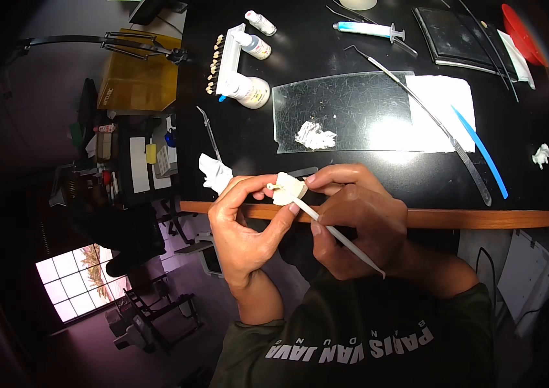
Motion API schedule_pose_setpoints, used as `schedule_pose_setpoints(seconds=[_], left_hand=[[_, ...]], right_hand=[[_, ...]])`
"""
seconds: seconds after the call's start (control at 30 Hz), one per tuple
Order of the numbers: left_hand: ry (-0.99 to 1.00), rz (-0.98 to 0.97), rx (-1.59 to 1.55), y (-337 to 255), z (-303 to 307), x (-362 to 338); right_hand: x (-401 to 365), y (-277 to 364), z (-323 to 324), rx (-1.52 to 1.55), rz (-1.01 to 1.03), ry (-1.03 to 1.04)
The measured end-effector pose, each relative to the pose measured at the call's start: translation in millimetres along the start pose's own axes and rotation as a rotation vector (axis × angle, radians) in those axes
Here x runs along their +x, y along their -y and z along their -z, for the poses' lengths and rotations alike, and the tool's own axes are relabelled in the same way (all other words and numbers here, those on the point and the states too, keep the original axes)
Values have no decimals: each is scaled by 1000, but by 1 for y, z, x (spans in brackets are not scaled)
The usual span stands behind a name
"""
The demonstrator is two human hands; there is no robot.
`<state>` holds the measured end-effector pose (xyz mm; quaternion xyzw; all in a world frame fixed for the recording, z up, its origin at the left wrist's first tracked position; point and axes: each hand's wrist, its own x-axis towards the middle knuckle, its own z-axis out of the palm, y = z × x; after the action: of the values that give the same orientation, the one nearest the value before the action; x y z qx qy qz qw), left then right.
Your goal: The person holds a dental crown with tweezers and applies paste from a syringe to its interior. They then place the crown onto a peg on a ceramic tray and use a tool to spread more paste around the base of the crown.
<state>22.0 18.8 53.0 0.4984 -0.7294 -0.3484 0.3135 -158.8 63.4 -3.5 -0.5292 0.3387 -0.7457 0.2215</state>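
Note:
Between the fingertips and thumb of my left hand [245, 226] is a small cream-white block [289, 187], resembling a dental cast, held near the table's edge. My right hand [365, 216] is closed around a slender white tool [345, 240]. The tool slants from the block down towards my shirt, its upper end at the block's lower side. One right fingertip reaches the block's right side. Just left of my left hand lies a crumpled white tissue [213, 173]. Behind the hands is a glass plate [345, 97] bearing a smear of white paste [316, 135].
Metal tweezers [432, 116] and a blue strip [481, 152] cross white paper [445, 97] at right. Bottles [253, 92] stand beside a tooth shade rack [229, 58] at the back left. A syringe [368, 30] lies behind the plate. A wooden edge [481, 218] borders the black table.

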Motion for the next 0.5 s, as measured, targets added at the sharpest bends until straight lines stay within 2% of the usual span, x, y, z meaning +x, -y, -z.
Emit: schedule_pose_setpoints(seconds=[0.37,0.5], left_hand=[[-5,-10,2,-1,-1,0],[-18,-44,61,3,2,0]], right_hand=[[1,2,0,-19,-9,-32],[7,6,17,-263,-2,27]])
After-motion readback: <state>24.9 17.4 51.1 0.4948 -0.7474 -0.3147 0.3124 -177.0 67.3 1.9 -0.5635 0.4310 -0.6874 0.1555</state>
